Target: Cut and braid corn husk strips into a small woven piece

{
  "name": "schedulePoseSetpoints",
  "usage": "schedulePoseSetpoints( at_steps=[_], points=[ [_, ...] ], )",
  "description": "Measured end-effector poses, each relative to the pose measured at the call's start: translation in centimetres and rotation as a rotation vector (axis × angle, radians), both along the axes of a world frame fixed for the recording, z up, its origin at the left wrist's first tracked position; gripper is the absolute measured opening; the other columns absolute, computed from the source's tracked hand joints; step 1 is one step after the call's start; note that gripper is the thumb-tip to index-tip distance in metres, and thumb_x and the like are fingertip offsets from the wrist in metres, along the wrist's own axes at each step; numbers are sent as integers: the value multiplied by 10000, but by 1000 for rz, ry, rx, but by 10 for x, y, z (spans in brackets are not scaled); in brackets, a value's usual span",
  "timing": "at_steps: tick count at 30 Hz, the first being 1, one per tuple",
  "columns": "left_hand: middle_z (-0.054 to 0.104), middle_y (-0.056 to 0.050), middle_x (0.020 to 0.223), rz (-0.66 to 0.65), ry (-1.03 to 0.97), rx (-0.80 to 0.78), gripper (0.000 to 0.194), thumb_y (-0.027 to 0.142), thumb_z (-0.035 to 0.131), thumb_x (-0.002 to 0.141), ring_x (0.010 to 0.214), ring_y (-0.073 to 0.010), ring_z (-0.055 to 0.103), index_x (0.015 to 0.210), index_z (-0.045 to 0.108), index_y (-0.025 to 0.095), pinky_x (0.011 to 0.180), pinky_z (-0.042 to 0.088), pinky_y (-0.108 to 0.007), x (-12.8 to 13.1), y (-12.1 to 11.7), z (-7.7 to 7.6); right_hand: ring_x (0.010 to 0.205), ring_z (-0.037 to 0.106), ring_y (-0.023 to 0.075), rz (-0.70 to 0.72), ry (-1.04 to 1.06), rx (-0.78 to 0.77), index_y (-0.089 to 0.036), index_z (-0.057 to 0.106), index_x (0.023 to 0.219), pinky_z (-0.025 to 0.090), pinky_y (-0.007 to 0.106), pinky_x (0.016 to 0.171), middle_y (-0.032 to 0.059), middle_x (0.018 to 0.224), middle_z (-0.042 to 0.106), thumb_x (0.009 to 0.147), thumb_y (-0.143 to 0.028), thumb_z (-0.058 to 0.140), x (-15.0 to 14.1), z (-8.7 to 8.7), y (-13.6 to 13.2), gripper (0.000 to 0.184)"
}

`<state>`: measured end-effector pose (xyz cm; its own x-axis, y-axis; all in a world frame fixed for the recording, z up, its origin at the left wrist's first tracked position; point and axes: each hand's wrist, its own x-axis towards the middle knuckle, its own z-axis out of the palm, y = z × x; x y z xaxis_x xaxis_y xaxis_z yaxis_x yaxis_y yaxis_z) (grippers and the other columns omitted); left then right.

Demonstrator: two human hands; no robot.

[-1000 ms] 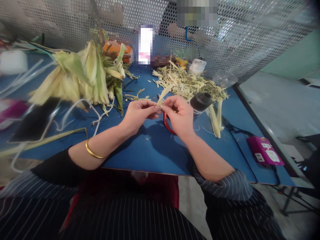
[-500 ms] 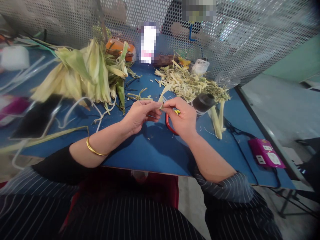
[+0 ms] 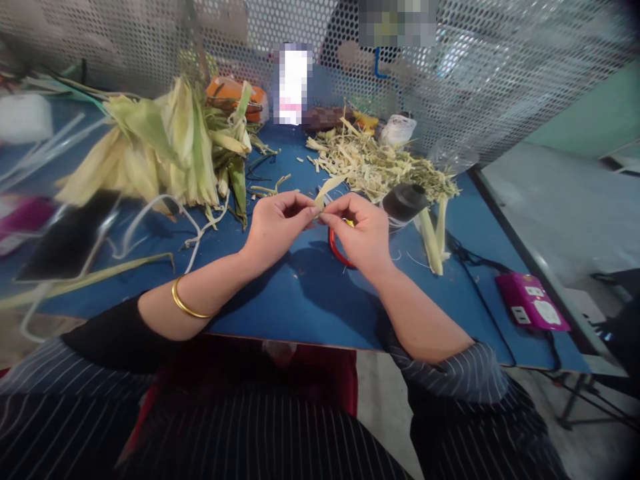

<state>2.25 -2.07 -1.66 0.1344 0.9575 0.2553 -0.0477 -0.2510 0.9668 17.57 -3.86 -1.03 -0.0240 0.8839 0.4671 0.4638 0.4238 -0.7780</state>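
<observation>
Above the blue table [image 3: 310, 300], my left hand [image 3: 275, 223] and my right hand [image 3: 361, 230] meet fingertip to fingertip. Both pinch the same pale corn husk strip [image 3: 327, 187], whose free end sticks up and away from me. Red-handled scissors [image 3: 336, 250] lie on the table under my right hand, mostly hidden by it. A heap of whole corn husks [image 3: 165, 147] lies to the left of my hands. A pile of cut husk scraps [image 3: 380, 167] lies beyond my right hand.
A black cylinder [image 3: 406, 200] and two long husk strips [image 3: 431, 233] lie right of my hands. A magenta power strip [image 3: 530, 301] sits near the table's right edge. A dark phone [image 3: 70, 237] and white cords lie at left. Perforated metal screen [image 3: 475, 73] closes the back.
My hands stay joined on the strip and have shifted slightly away from me. The strip's free end has tilted a little; nothing else moved.
</observation>
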Motion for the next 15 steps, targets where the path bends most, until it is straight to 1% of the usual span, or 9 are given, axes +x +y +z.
schedulePoseSetpoints(
  at_steps=[4, 7, 11, 15],
  points=[
    [653, -12, 654, 13, 8, 37, 134, 274, 705, 722, 587, -99, 600, 733, 681, 142, 588, 495, -224, 0, 1, -2, 651, 561, 109, -13, 22, -46, -177, 601, 737, 466, 276, 650, -18, 678, 612, 772, -200, 640, 0, 1, -1, 57],
    [667, -17, 676, 32, 34, 42, 128, 274, 698, 725, 606, -104, 606, 746, 694, 148, 610, 504, -232, 0, -1, -2, 644, 563, 101, -3, 84, -63, -179, 584, 768, 467, 269, 637, -22, 692, 605, 762, -192, 640, -1, -1, 1, 58],
    [685, -24, 714, 37, 71, -2, 137, 287, 686, 731, 643, -115, 622, 759, 704, 153, 671, 519, -249, 1, -5, 1, 659, 584, 101, 9, 172, -93, -189, 565, 848, 480, 273, 646, -27, 726, 616, 730, -155, 645, 0, -3, 4, 147],
    [692, -28, 731, 28, 74, -45, 151, 297, 718, 697, 666, -128, 629, 753, 709, 157, 697, 521, -258, 1, -7, 4, 651, 586, 105, 2, 154, -101, -198, 551, 834, 483, 283, 655, -33, 705, 618, 723, -142, 635, 0, -4, 5, 150]
  ],
)
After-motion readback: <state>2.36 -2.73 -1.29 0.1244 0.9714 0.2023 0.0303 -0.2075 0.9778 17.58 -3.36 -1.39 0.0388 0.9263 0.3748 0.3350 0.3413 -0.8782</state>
